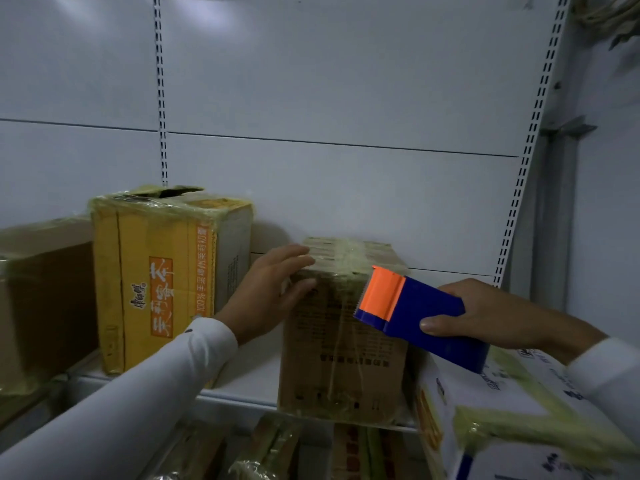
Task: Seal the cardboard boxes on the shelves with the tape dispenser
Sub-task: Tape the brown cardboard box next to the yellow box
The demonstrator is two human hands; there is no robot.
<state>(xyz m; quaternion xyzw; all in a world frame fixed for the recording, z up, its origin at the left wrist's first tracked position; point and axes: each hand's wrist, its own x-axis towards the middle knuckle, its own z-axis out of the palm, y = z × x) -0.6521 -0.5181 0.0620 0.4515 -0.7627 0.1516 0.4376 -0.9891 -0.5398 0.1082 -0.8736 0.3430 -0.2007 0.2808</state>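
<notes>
Left hand: fingers straight, steadying the brown box's top left corner.
Right hand: grips the tape dispenser just before the box's front.
Done: tape already crosses this box.
Left: yellow box, top torn, probably needs resealing.

gap: open shelf between yellow box and brown box | above boxes: free

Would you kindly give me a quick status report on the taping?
Left hand flat on brown cardboard box. Right hand grips blue tape dispenser, its orange end at the box's top edge. Nothing in the way.
</notes>
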